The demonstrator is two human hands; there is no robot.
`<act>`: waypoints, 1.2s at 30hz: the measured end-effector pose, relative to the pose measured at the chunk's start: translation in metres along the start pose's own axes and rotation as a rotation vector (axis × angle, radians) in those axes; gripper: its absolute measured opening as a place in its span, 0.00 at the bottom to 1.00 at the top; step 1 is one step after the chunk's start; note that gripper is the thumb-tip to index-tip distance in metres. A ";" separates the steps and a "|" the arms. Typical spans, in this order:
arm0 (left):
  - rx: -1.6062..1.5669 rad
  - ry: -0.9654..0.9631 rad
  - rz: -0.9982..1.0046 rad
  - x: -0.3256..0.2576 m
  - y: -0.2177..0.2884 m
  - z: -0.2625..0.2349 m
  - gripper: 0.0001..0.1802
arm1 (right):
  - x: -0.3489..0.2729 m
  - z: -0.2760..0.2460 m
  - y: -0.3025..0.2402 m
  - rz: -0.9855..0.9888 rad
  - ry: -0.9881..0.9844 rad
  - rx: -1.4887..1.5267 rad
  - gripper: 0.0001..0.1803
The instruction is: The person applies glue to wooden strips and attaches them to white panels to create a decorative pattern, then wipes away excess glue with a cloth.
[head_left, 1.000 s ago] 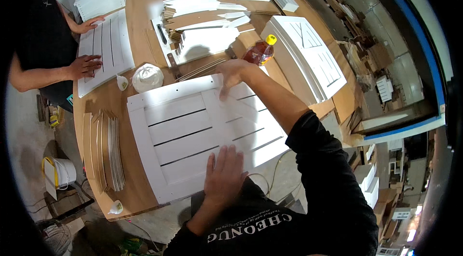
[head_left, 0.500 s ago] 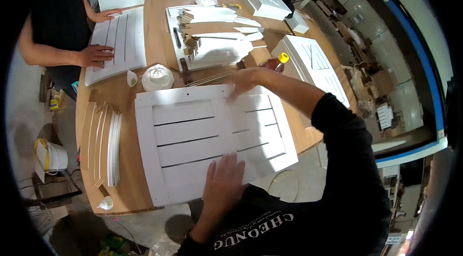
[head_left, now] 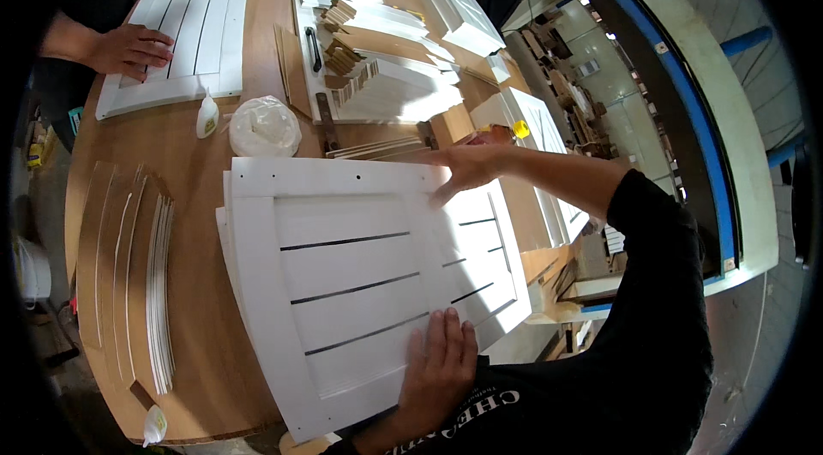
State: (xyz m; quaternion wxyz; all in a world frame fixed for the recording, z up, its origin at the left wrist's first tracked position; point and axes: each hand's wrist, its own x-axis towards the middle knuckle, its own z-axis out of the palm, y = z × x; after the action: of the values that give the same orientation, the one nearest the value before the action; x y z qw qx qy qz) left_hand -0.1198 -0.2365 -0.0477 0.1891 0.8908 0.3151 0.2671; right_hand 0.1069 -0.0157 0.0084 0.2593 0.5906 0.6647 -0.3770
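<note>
A white slatted door panel (head_left: 347,266) with dark grooves lies in front of me, and edges of other white boards (head_left: 228,241) show beneath its left side. My left hand (head_left: 441,365) rests flat on the panel's near edge, fingers stretched forward. Over at the far edge, my right hand (head_left: 470,170) is spread, its thumb over the panel's face and its fingers reaching left along the edge. I cannot see anything held in it. Sunlight falls across the panel's right half.
Thin strips (head_left: 159,292) lie at the left, near a small glue bottle (head_left: 155,425). Beyond the panel are a white plastic bag (head_left: 265,127), another glue bottle (head_left: 207,116) and stacked white slats (head_left: 399,91). A co-worker's hand (head_left: 133,50) rests on another panel (head_left: 193,35).
My view has shifted closer to the panel. My left hand has slid right along the near edge. My right hand, blurred before, now shows its thumb and fingers apart at the far edge.
</note>
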 end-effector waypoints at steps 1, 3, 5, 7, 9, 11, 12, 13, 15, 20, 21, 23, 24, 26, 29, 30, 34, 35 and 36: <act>-0.002 -0.015 0.008 0.000 0.000 0.000 0.17 | 0.000 0.000 0.001 -0.015 0.020 -0.004 0.42; 0.016 -0.007 0.012 -0.001 0.000 0.002 0.17 | 0.002 -0.003 -0.001 0.048 -0.056 -0.010 0.44; 0.025 -0.017 0.029 -0.002 0.001 0.001 0.18 | 0.004 -0.005 0.000 0.057 -0.077 -0.033 0.44; 0.021 -0.007 -0.002 -0.003 0.003 0.003 0.19 | 0.005 -0.004 0.003 0.013 -0.041 -0.075 0.42; 0.016 -0.018 -0.035 -0.002 0.006 0.001 0.20 | 0.005 -0.006 -0.001 0.021 -0.060 -0.063 0.41; 0.009 -0.043 -0.056 0.000 0.007 -0.003 0.20 | 0.007 -0.007 0.001 0.014 -0.077 -0.043 0.40; 0.010 -0.047 -0.063 0.001 0.010 -0.004 0.21 | 0.011 -0.006 0.008 0.004 -0.086 -0.026 0.40; 0.001 -0.052 -0.068 0.002 0.013 -0.004 0.21 | 0.013 -0.004 0.016 -0.007 -0.093 -0.011 0.40; -0.003 -0.059 -0.094 0.004 0.017 -0.005 0.23 | 0.012 -0.003 0.014 0.000 -0.041 -0.016 0.40; -0.031 -0.143 -0.118 0.012 0.028 -0.013 0.28 | 0.003 0.008 0.031 -0.199 0.181 0.036 0.41; -0.051 -0.110 -0.124 0.012 0.027 -0.013 0.27 | 0.001 0.018 0.035 -0.280 0.338 0.056 0.40; -0.088 -0.028 -0.147 0.010 0.028 -0.018 0.25 | -0.012 0.032 0.034 -0.367 0.598 0.065 0.39; -0.133 0.073 -0.148 0.007 0.029 -0.021 0.21 | -0.023 0.036 0.024 -0.384 0.697 0.052 0.39; -0.208 0.283 -0.155 -0.006 0.029 -0.030 0.14 | -0.041 0.061 0.032 -0.516 0.955 0.098 0.37; -0.089 0.590 -0.274 -0.041 0.021 -0.054 0.09 | -0.078 0.095 0.044 -0.452 1.106 0.193 0.36; -0.074 0.766 -0.316 -0.059 0.009 -0.054 0.07 | -0.086 0.112 0.057 -0.421 1.162 0.273 0.37; 0.047 1.117 -0.780 -0.156 -0.054 -0.071 0.22 | -0.113 0.170 0.084 -0.091 1.216 0.425 0.37; 0.057 1.234 -0.900 -0.167 -0.061 -0.073 0.26 | -0.115 0.175 0.084 -0.037 1.208 0.477 0.37; 0.048 1.344 -1.005 -0.179 -0.071 -0.073 0.29 | -0.113 0.180 0.080 -0.196 1.167 0.790 0.39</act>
State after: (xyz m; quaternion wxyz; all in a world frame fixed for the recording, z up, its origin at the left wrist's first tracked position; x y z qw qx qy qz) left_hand -0.3134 -0.2907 -0.0898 0.0387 0.2994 0.7258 0.6181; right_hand 0.1860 -0.2259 -0.0227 -0.4077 0.6834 0.5587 -0.2336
